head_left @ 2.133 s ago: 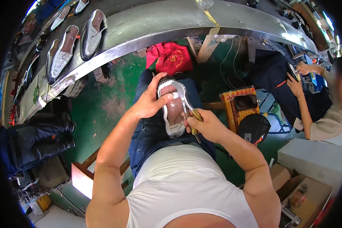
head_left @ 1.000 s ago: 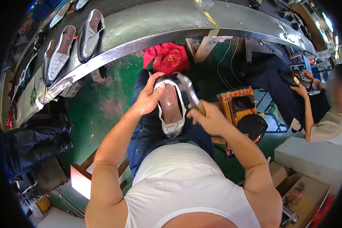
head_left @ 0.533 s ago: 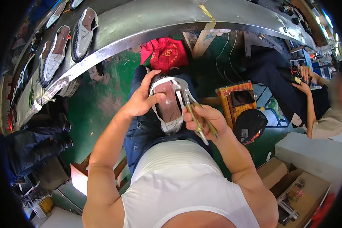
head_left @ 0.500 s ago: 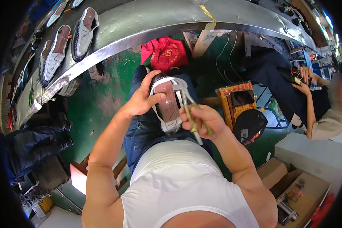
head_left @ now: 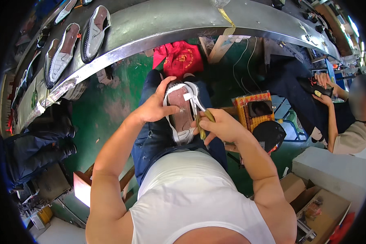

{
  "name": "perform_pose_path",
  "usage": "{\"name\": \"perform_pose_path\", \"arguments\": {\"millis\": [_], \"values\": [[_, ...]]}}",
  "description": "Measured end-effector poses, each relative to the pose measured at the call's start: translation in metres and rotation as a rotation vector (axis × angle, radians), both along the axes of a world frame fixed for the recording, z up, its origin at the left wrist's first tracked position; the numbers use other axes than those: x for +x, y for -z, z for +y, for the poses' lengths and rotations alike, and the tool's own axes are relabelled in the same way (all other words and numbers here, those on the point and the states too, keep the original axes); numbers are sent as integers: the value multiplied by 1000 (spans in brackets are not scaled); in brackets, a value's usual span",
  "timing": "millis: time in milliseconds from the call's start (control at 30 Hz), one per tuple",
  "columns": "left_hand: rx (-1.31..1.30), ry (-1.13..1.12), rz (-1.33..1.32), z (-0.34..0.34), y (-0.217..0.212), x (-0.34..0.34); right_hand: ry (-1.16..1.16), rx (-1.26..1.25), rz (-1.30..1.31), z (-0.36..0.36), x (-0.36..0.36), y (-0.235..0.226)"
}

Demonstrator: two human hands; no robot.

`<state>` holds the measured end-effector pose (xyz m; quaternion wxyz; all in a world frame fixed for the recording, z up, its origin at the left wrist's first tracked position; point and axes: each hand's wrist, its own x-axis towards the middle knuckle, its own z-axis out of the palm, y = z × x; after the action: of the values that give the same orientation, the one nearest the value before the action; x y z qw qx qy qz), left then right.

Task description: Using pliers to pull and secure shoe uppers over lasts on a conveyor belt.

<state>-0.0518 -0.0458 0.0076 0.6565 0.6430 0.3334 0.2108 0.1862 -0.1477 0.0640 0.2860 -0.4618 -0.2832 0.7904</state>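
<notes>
An upturned shoe [head_left: 177,116] lies over my thighs, its brown insole facing up and white lining edges folded round the rim. My left hand [head_left: 155,106] grips its left side, thumb pressed on the insole and fingers round the outer edge. In my right hand [head_left: 223,125] is a pair of lasting pincers [head_left: 194,97] with a silvery curved head and olive-green handles. The head sits over the shoe's upper right edge. A small white piece shows beside the jaws; I cannot tell if they grip it.
A metal-topped bench [head_left: 158,22] curves across the far side, several upturned shoes [head_left: 95,34] on its left. A red cloth [head_left: 179,57] lies beneath it. To my right are a beaded seat mat [head_left: 254,114], a black cap [head_left: 268,135], and a seated co-worker holding a dark shoe [head_left: 316,87].
The pincers have turned in my right hand, their handles now shorter in view and their head higher on the shoe's edge. A white piece now shows by the jaws. My left hand keeps its hold.
</notes>
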Motion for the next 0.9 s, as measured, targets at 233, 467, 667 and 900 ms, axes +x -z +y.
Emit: {"name": "perform_pose_path", "arguments": {"millis": [233, 467, 667, 900], "values": [[54, 14, 80, 1, -3, 5, -422, 771, -971, 12, 15, -2], [31, 9, -2, 2, 13, -1, 177, -50, 599, 13, -6, 22], [-4, 44, 73, 3, 0, 4, -468, 875, -977, 16, 13, 13], [-146, 45, -137, 5, 8, 3, -242, 382, -363, 7, 9, 22]]}}
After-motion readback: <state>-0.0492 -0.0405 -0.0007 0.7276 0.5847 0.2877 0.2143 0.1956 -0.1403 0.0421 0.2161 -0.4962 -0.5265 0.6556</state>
